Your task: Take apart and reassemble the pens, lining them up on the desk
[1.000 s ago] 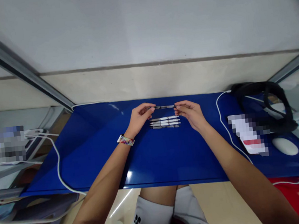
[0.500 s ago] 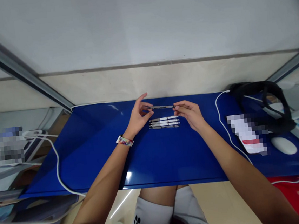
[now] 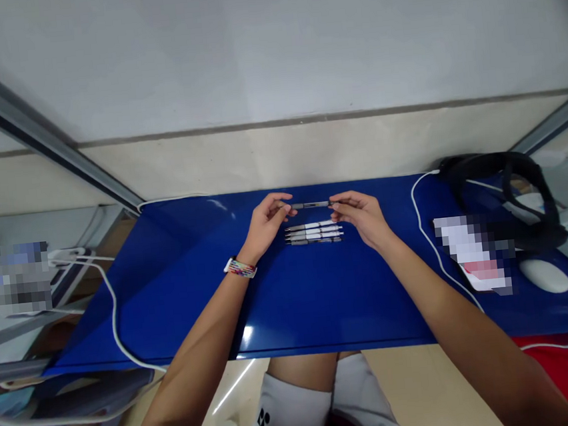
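A dark grey pen [image 3: 310,205] is held level above the blue table [image 3: 292,299], one end in each hand. My left hand [image 3: 266,225] pinches its left end between thumb and fingertips. My right hand [image 3: 359,215] pinches its right end. Just below the held pen, a row of three pens [image 3: 314,233] lies side by side on the table, two white and one grey.
A white cable [image 3: 112,310] runs along the table's left side. At the right lie a black strap [image 3: 503,198], a blurred white card [image 3: 471,254], a white mouse [image 3: 544,275] and another white cable [image 3: 430,239]. A wall stands right behind the table.
My left hand's fingers spread open off the pen's end half a second ago and have closed on it again. The pen and my right hand have barely moved.
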{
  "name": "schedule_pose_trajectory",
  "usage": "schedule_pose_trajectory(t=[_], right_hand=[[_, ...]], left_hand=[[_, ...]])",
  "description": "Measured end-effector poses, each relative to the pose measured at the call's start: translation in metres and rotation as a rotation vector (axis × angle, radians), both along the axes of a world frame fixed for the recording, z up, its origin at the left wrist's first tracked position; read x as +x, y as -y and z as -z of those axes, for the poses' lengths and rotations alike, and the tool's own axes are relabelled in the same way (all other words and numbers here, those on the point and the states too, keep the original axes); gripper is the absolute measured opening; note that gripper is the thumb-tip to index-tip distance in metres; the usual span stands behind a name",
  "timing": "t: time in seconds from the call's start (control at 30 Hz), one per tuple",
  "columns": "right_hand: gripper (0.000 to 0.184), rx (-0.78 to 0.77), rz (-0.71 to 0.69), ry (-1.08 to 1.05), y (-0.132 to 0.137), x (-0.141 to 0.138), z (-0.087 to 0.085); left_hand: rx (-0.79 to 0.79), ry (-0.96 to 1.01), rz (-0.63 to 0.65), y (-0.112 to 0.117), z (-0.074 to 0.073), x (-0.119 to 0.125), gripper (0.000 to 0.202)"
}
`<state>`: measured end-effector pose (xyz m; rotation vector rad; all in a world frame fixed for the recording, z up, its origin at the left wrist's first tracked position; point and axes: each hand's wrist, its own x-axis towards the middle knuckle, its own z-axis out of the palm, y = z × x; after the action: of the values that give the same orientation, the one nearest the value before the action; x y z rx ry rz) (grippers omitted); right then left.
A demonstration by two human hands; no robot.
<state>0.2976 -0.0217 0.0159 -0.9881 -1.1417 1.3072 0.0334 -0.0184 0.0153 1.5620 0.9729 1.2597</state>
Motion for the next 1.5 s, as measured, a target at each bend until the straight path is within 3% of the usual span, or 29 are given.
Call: schedule_pose_trajectory(t=[0.3, 0.63, 1.03, 1.33, 1.5], right_hand=[[0.033, -0.044, -0.005, -0.025, 0.001, 0.0, -0.005], [0.035, -0.025, -0.009, -0.032, 0.0, 0.0, -0.004], [0.028, -0.06, -0.05, -0.121, 0.002, -0.003, -0.003], [0.029, -0.007, -0.04, -0.12, 0.001, -0.004, -0.002], [0.028, -0.02, -0.032, -0.094, 0.0, -0.004, -0.001]], left_hand=[[0.044, -0.019, -0.02, -0.002, 0.005, -0.001, 0.023], [0.014, -0.047, -0.003, -0.002, 0.002, -0.004, 0.029], [0.247, -0.131, -0.109, 0.003, -0.005, -0.002, 0.019], [-0.033, 0.104, -0.013, 0.0, -0.001, -0.002, 0.026], [-0.038, 0.128, -0.022, -0.001, 0.0, 0.0, 0.027]])
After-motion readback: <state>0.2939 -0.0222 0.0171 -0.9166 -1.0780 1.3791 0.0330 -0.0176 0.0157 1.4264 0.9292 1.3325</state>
